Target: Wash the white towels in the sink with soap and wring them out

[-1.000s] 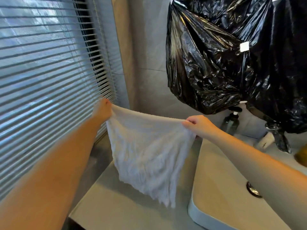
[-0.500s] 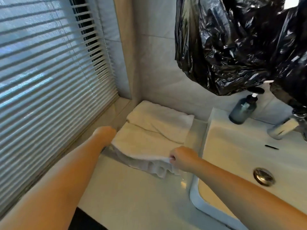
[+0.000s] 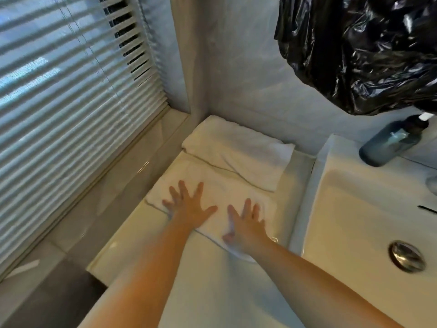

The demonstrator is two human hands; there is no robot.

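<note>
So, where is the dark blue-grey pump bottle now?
Head view, far right: the dark blue-grey pump bottle stands on the back rim of the white sink, just below the black plastic bag.

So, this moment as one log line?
action: pressing front towel on counter | left hand: flat on it | right hand: flat on it | second towel: folded behind

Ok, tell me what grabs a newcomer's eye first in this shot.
The left hand and right hand press flat, fingers spread, on a white towel on the counter, left of the sink; a folded towel lies just behind it by the wall. A crumpled black plastic bag hangs top right, over a dark pump bottle.
</note>
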